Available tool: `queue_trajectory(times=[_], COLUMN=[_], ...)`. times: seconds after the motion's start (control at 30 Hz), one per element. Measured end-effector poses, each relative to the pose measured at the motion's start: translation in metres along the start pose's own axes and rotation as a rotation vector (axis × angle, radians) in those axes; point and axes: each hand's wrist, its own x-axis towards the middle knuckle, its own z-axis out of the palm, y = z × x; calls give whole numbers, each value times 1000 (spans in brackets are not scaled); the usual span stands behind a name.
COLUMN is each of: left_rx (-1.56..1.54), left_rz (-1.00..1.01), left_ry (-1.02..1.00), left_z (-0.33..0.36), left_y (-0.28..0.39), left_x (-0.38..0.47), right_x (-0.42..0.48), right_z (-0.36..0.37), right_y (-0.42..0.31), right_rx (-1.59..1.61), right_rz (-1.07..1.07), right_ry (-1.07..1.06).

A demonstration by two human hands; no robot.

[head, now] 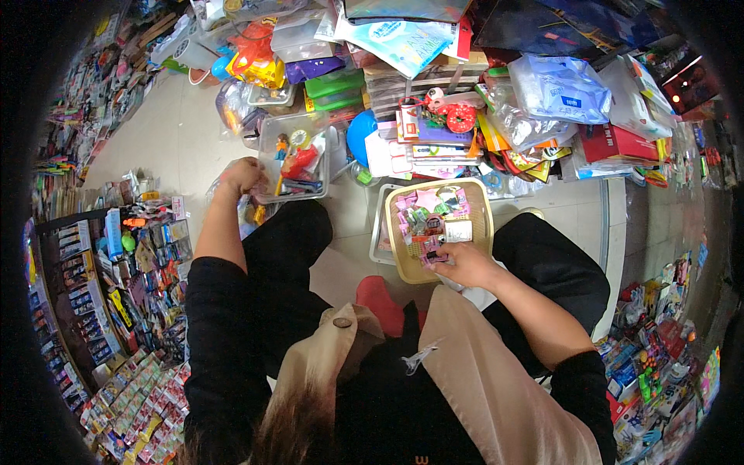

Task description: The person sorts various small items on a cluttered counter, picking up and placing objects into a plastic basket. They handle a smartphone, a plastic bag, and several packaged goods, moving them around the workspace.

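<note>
My left hand (pixel 243 175) is at the left wall of a clear plastic box (pixel 322 189), its fingers curled over the edge and partly hidden. A toy figure (pixel 281 147), a red item (pixel 299 161) and a round white-and-yellow piece (pixel 299 138) lie in that box. Over the front of a yellow plastic basket (pixel 401 273), my right hand (pixel 468 265) pinches a small black-and-pink item (pixel 432 256). Pink pieces, small green packets and a white card (pixel 458 231) fill the basket. Beneath it, a white tray (pixel 378 256) shows at the left.
Beyond the basket are heaped packaged goods, with a blue ball (pixel 361 138), green boxes (pixel 334 90) and a blue-and-white soft pack (pixel 561 90). Merchandise racks (pixel 87 290) stand at left; more goods (pixel 651 366) lie at right. My knees flank the basket above the tiled floor (pixel 351 224).
</note>
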Motion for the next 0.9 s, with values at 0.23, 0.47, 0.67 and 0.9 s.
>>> queue_trajectory(times=[0.23,0.47,0.67,0.9], left_rx=[67,864,223,447], left_rz=[-58,77,676,835], left_ry=[36,64,371,248], left_z=[82,79,95,147], left_y=[33,100,211,204], left_x=[13,-16,-154,-204], right_x=[-1,-3,-8,75], right_z=[2,0,-2,22], right_y=[7,24,32,36], right_rx=[-38,-110,-315,-409], right_rz=[-7,-84,53,120], right_ry=[20,-1,-75,306])
